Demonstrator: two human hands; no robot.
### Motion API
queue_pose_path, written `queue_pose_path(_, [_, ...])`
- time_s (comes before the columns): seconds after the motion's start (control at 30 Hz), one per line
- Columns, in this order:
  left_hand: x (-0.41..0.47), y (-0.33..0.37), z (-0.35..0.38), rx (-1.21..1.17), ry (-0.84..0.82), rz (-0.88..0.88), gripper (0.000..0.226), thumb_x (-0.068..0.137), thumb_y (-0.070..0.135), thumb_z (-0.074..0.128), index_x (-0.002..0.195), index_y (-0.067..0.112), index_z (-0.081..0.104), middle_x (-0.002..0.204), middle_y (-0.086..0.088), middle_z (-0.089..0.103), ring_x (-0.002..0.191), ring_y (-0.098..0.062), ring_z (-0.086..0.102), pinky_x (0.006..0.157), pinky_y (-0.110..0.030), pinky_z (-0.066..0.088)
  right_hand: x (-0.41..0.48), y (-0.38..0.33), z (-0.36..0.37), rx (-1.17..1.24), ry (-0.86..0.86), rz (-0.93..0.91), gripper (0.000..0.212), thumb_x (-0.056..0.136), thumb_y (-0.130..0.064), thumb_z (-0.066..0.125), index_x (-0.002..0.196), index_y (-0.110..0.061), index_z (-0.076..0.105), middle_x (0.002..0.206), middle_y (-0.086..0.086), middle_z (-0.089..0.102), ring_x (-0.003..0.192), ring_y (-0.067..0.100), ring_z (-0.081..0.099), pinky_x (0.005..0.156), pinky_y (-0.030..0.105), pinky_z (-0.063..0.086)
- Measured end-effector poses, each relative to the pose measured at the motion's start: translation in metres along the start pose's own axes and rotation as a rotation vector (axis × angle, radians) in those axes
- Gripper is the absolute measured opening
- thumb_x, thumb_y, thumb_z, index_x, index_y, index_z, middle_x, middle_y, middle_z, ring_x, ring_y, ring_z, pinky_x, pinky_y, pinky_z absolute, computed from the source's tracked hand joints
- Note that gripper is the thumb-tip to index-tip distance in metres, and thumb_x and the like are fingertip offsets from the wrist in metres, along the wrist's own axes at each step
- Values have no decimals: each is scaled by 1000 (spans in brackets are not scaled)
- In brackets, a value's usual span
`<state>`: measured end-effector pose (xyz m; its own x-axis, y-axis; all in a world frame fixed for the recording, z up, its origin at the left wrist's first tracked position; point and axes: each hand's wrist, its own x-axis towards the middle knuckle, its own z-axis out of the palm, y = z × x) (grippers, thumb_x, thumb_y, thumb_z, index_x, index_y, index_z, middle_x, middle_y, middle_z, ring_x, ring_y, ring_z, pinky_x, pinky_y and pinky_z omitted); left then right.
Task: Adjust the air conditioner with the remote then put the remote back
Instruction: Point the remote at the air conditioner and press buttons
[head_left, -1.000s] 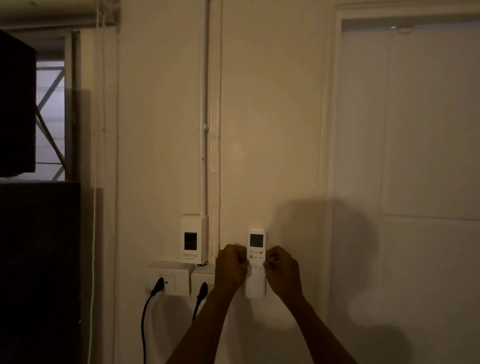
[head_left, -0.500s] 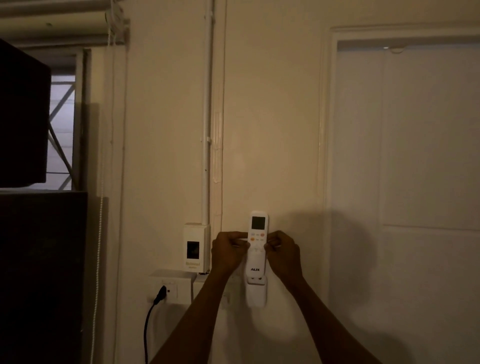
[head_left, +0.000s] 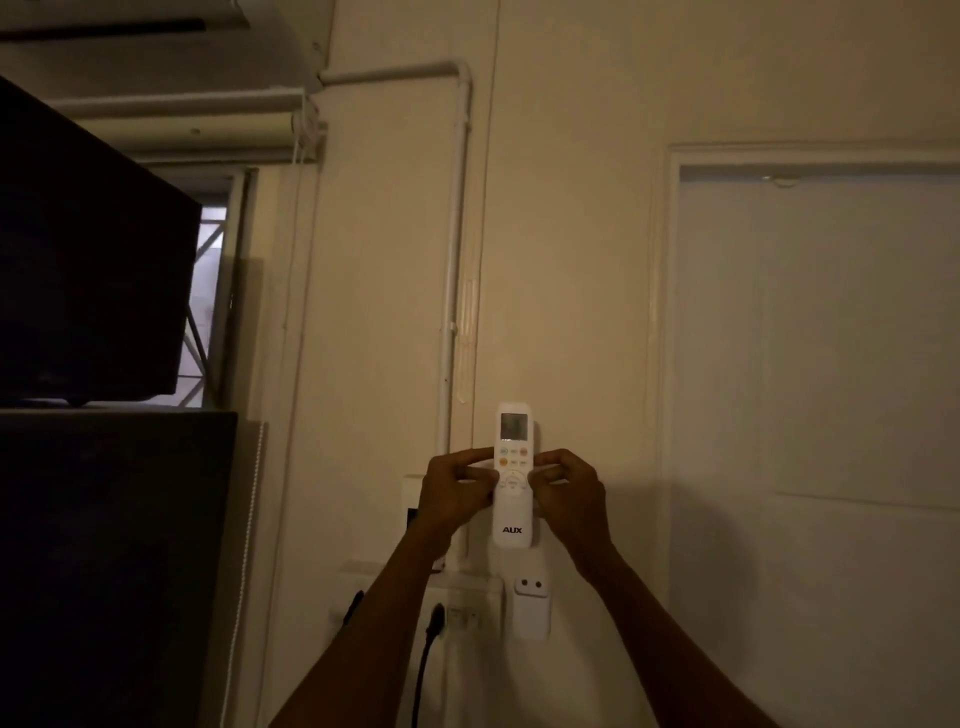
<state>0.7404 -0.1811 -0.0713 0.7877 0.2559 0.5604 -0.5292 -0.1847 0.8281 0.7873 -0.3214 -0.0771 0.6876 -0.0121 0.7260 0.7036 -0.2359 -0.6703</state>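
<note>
A white remote (head_left: 513, 512) with a small screen, coloured buttons and the letters AUX is upright in front of the wall, held from both sides. My left hand (head_left: 455, 493) pinches its left edge and my right hand (head_left: 570, 491) pinches its right edge. Below it the white wall holder (head_left: 531, 608) is empty, and the remote is clear above it. The underside of the air conditioner (head_left: 124, 15) shows at the top left corner.
White wall sockets (head_left: 470, 613) with black plugs and cables sit left of the holder. A white pipe (head_left: 457, 260) runs up the wall. A dark cabinet (head_left: 104, 545) and dark box (head_left: 88, 249) fill the left. A white door (head_left: 815, 389) is at right.
Both hands have lifted the remote straight up out of the wall holder, which now hangs empty below it. The view has tilted upward, showing the air conditioner's underside.
</note>
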Motion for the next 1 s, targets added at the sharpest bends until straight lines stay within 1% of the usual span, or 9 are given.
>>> queue_pose_path(0.17, [-14, 22, -15, 39, -32, 29, 38, 85, 1, 64, 121, 10, 64, 105, -17, 72, 91, -20, 71, 70, -29, 62, -13, -20, -1, 57, -15, 7, 11, 83, -13, 67, 82, -21, 59, 89, -1, 70, 86, 20, 71, 70, 43, 62])
queue_pose_path(0.3, [-27, 37, -25, 74, -50, 20, 38, 85, 1, 64, 121, 11, 64, 111, -17, 71, 99, -24, 70, 77, -36, 62, -24, -37, -1, 75, -13, 18, 16, 83, -12, 66, 80, -25, 58, 87, 0, 69, 84, 20, 72, 69, 44, 62])
queue_pose_path(0.43, [-41, 56, -32, 96, -56, 46, 41, 84, 1, 65, 123, 10, 62, 111, -17, 71, 101, -26, 69, 82, -41, 60, -35, -54, -4, 116, -18, 27, 10, 84, -10, 65, 83, -18, 59, 86, -3, 68, 86, 21, 72, 67, 41, 63])
queue_pose_path(0.5, [-48, 65, -36, 107, -66, 50, 42, 83, 0, 66, 124, 11, 61, 110, -16, 71, 100, -26, 69, 81, -41, 60, -41, -63, -7, 129, -8, 42, 7, 84, -10, 64, 88, -12, 60, 91, 2, 69, 87, 23, 71, 68, 43, 63])
queue_pose_path(0.63, [-63, 85, -42, 80, -61, 42, 45, 82, -3, 66, 125, 10, 61, 109, -16, 70, 97, -25, 69, 75, -36, 61, -51, -84, -14, 105, -5, 14, 12, 84, -13, 65, 94, -9, 60, 99, 9, 71, 88, 24, 71, 67, 43, 63])
queue_pose_path(0.73, [-79, 108, -44, 64, -60, 43, 46, 82, -5, 65, 125, 10, 61, 109, -17, 70, 91, -22, 68, 65, -24, 60, -57, -106, -25, 103, -22, -10, 15, 84, -12, 66, 98, -8, 60, 101, 9, 69, 89, 23, 70, 63, 34, 62])
queue_pose_path(0.8, [-88, 125, -46, 45, -59, 36, 47, 81, -6, 65, 125, 11, 61, 106, -16, 71, 86, -20, 69, 60, -20, 59, -61, -124, -34, 105, -23, -28, 17, 84, -13, 66, 99, -7, 60, 101, 8, 69, 88, 23, 70, 61, 30, 62])
queue_pose_path(0.9, [-103, 149, -50, 35, -54, 26, 46, 82, -7, 62, 124, 11, 61, 103, -15, 72, 79, -12, 69, 54, -17, 57, -72, -151, -46, 108, -39, -66, 19, 84, -17, 67, 99, -8, 59, 97, 7, 69, 86, 22, 71, 60, 29, 61])
queue_pose_path(1.0, [-124, 168, -50, 19, -29, 28, 44, 84, -7, 59, 124, 9, 61, 108, -18, 72, 80, -14, 70, 55, -17, 58, -87, -172, -57, 116, -36, -90, 20, 84, -20, 67, 99, -10, 59, 97, 7, 70, 85, 21, 71, 62, 33, 62])
